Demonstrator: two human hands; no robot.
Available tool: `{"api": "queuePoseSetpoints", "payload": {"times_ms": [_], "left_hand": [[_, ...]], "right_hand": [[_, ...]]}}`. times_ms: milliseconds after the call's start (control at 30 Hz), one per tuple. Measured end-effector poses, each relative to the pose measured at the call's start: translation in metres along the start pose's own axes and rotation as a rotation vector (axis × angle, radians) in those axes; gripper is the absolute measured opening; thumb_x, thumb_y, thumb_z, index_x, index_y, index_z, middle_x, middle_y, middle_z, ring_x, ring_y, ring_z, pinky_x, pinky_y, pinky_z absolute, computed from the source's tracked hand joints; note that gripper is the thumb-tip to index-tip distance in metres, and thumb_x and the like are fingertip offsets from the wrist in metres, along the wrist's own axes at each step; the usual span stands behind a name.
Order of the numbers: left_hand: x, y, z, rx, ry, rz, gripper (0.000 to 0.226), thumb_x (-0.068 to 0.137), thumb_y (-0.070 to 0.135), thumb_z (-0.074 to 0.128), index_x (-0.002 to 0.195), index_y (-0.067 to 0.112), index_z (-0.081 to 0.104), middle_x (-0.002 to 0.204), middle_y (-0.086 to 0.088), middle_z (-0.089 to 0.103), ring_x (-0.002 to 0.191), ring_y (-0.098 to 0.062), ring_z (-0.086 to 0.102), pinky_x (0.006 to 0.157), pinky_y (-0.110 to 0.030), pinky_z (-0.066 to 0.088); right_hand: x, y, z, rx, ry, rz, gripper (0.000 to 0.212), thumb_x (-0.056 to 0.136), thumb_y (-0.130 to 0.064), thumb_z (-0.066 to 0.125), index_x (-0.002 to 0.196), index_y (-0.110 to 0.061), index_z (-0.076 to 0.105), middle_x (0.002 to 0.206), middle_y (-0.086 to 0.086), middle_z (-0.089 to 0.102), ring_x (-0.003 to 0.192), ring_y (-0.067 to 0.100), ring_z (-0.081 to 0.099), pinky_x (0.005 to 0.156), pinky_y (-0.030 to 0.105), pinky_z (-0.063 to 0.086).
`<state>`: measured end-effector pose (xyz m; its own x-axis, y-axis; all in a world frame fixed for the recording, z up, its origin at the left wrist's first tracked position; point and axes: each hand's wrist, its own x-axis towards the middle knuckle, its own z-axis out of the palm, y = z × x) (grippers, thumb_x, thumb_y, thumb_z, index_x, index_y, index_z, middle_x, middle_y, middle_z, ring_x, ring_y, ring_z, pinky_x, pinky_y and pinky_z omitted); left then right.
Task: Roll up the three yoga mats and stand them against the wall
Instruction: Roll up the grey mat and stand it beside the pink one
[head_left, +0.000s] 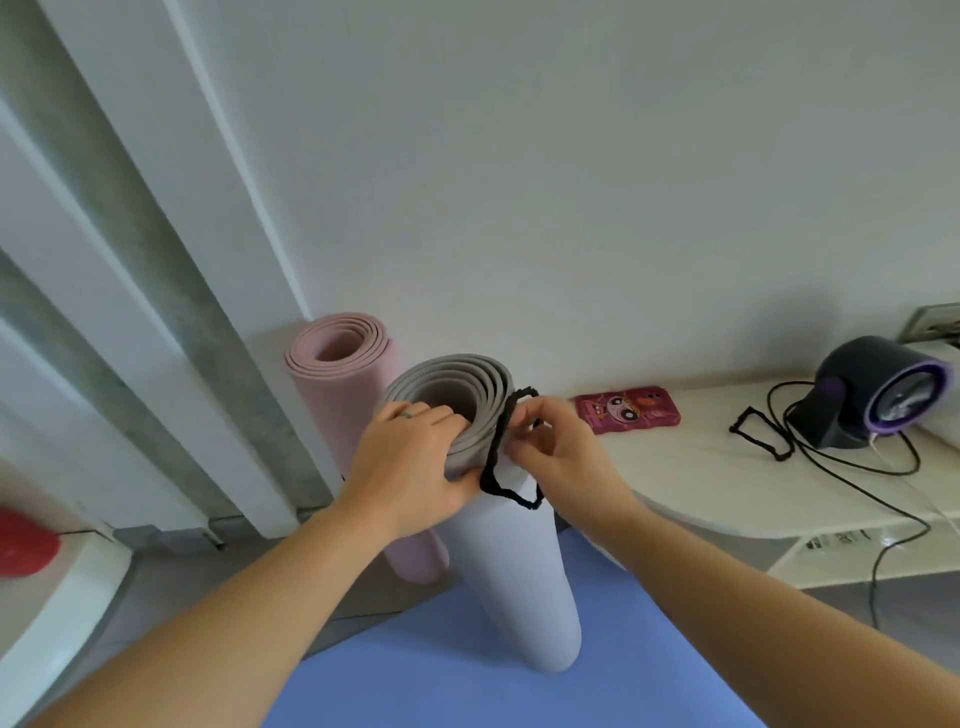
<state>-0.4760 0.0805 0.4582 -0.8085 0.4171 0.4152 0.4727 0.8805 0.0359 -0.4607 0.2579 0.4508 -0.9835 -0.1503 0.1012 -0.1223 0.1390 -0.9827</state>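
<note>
A rolled grey mat (519, 571) stands upright on the floor in front of me. My left hand (410, 467) grips its top rim, fingers curled into the roll. My right hand (550, 447) pinches a black elastic band (501, 452) that loops over the roll's top edge. Behind it a rolled pink mat (337, 374) stands against the white wall. A blue mat (457, 670) lies flat on the floor beneath the grey roll.
A low white shelf (691, 493) runs along the wall at right, holding a pink phone (628, 415), a second black band (763, 436) and a purple fan (883, 389) with trailing black cables. Curtains hang at left. A red object (23, 543) sits far left.
</note>
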Motion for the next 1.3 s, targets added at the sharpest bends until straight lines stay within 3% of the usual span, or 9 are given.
{"api": "queuePoseSetpoints", "payload": {"times_ms": [167, 333, 467, 567, 667, 833, 1000, 1167, 1300], "left_hand": [[-0.039, -0.031, -0.031, -0.078, -0.031, 0.003, 0.038, 0.072, 0.058, 0.048, 0.070, 0.021, 0.057, 0.064, 0.014, 0.049, 0.064, -0.015, 0.054, 0.081, -0.029, 0.042], [-0.065, -0.052, -0.048, -0.047, -0.053, 0.018, 0.039, 0.071, 0.055, 0.048, 0.077, 0.020, 0.065, 0.069, 0.012, 0.058, 0.069, -0.014, 0.056, 0.085, -0.030, 0.041], [-0.070, -0.061, -0.054, -0.005, -0.025, 0.081, 0.045, 0.073, 0.061, 0.052, 0.084, 0.020, 0.068, 0.076, 0.013, 0.063, 0.072, -0.013, 0.058, 0.086, -0.026, 0.038], [-0.072, -0.065, -0.055, -0.027, -0.026, 0.087, 0.047, 0.074, 0.062, 0.051, 0.088, 0.021, 0.069, 0.079, 0.012, 0.064, 0.077, -0.014, 0.060, 0.089, -0.025, 0.033], [-0.073, -0.068, -0.051, -0.054, -0.049, 0.125, 0.045, 0.077, 0.060, 0.052, 0.096, 0.023, 0.070, 0.087, 0.013, 0.065, 0.086, -0.013, 0.061, 0.097, -0.027, 0.031], [-0.072, -0.071, -0.038, -0.041, -0.102, 0.252, 0.044, 0.078, 0.057, 0.054, 0.097, 0.021, 0.069, 0.088, 0.011, 0.066, 0.090, -0.014, 0.062, 0.104, -0.034, 0.027], [-0.071, -0.077, -0.027, 0.065, -0.074, 0.355, 0.048, 0.080, 0.059, 0.046, 0.099, 0.022, 0.068, 0.088, 0.008, 0.061, 0.098, -0.018, 0.057, 0.113, -0.047, 0.024], [-0.077, -0.063, -0.024, 0.101, 0.028, 0.034, 0.049, 0.070, 0.052, 0.070, 0.106, 0.019, 0.063, 0.105, -0.003, 0.050, 0.103, -0.025, 0.047, 0.105, -0.061, 0.032], [-0.084, -0.030, -0.033, -0.187, 0.217, -0.248, 0.034, 0.079, 0.046, 0.054, 0.102, 0.023, 0.058, 0.097, 0.006, 0.051, 0.090, -0.019, 0.053, 0.088, -0.033, 0.039]], "right_hand": [[-0.017, 0.005, 0.043, -0.526, -0.020, -0.427, 0.041, 0.072, -0.016, 0.067, 0.102, -0.031, 0.043, 0.107, -0.007, 0.039, 0.097, 0.012, 0.044, 0.082, 0.012, 0.037], [-0.022, 0.005, 0.072, -0.577, 0.036, -0.545, 0.057, 0.069, -0.044, 0.064, 0.117, -0.028, 0.039, 0.117, -0.010, 0.033, 0.108, 0.014, 0.041, 0.090, 0.014, 0.034], [-0.016, 0.000, 0.082, -0.581, 0.063, -0.597, 0.062, 0.069, -0.040, 0.062, 0.124, -0.019, 0.044, 0.125, -0.004, 0.040, 0.114, 0.015, 0.044, 0.098, 0.004, 0.028], [-0.013, 0.002, 0.086, -0.611, 0.030, -0.634, 0.062, 0.072, -0.038, 0.060, 0.127, -0.013, 0.046, 0.129, 0.000, 0.038, 0.116, 0.018, 0.045, 0.098, 0.007, 0.031], [-0.005, 0.003, 0.083, -0.772, -0.031, -0.786, 0.061, 0.073, -0.038, 0.067, 0.124, -0.012, 0.046, 0.129, 0.006, 0.037, 0.116, 0.025, 0.042, 0.096, 0.018, 0.033], [0.014, 0.003, 0.068, -1.045, -0.278, -0.981, 0.056, 0.069, -0.035, 0.073, 0.114, -0.006, 0.055, 0.111, 0.008, 0.057, 0.112, 0.029, 0.047, 0.101, 0.038, 0.037], [0.025, 0.000, 0.062, -1.233, -0.373, -0.909, 0.061, 0.048, -0.043, 0.085, 0.094, -0.012, 0.060, 0.093, 0.000, 0.059, 0.094, 0.019, 0.045, 0.079, 0.034, 0.046], [0.029, 0.004, 0.063, -1.200, -0.299, -0.788, 0.052, 0.045, -0.035, 0.086, 0.081, -0.012, 0.057, 0.083, 0.001, 0.058, 0.080, 0.024, 0.055, 0.064, 0.037, 0.052], [0.029, 0.007, 0.058, -1.180, -0.215, -0.715, 0.050, 0.044, -0.031, 0.087, 0.074, -0.012, 0.051, 0.077, 0.002, 0.056, 0.074, 0.027, 0.057, 0.061, 0.035, 0.048]]}}
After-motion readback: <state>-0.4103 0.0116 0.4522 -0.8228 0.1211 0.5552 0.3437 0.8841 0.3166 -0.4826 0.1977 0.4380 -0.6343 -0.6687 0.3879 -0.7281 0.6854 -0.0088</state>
